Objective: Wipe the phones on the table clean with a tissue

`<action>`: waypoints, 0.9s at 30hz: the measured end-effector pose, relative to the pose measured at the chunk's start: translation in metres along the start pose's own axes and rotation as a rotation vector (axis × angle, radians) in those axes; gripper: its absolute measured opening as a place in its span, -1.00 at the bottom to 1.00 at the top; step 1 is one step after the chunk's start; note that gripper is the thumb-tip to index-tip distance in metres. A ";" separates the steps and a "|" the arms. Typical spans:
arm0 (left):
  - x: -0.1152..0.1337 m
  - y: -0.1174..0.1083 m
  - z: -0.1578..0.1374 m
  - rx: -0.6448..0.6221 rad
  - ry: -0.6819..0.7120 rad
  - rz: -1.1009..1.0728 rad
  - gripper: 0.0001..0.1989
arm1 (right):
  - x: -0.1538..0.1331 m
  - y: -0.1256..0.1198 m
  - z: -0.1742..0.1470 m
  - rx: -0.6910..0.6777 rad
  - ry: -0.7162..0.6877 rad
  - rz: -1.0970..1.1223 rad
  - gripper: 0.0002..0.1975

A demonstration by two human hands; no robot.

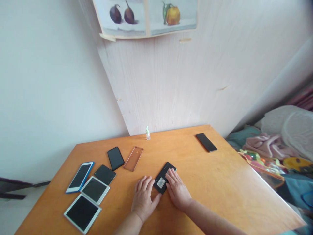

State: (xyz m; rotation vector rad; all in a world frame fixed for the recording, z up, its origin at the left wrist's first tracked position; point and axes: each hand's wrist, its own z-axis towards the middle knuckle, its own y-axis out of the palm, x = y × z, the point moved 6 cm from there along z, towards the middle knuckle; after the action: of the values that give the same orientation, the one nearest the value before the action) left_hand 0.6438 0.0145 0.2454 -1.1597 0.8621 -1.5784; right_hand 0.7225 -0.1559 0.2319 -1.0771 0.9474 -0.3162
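A black phone [160, 183] lies at a slant on the wooden table [200, 182], with a white label on the side facing up. My right hand [178, 189] rests its outstretched fingers over the phone's right side and covers part of it. At the lower left edge of the phone is my left hand [144, 195], fingers apart and palm down, its thumb near the bottom corner. Whether that thumb touches the phone is hard to tell. Neither hand is closed around anything.
Left of the hands lie a clear reddish phone case [133, 159], a black phone [115, 158], a dark device [105, 174], a blue-edged phone [80, 177] and two white-framed tablets [82, 212]. A small bottle [148, 133] stands by the wall; another phone [206, 142] lies far right.
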 end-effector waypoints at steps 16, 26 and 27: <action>0.021 -0.001 0.017 -0.226 -0.249 -0.041 -0.62 | 0.010 -0.009 0.001 -0.072 -0.168 0.017 -0.64; 0.018 0.002 0.021 -0.224 -0.215 -0.027 -0.68 | 0.078 -0.038 0.043 0.327 0.304 0.288 -0.69; 0.018 0.000 0.020 -0.214 -0.197 -0.041 -0.72 | 0.078 -0.037 0.044 0.333 0.327 0.308 -0.67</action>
State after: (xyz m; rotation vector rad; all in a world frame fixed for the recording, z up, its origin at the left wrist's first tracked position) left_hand 0.6618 -0.0025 0.2565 -1.4676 0.8960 -1.4006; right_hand 0.8108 -0.1968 0.2305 -0.5721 1.2833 -0.3852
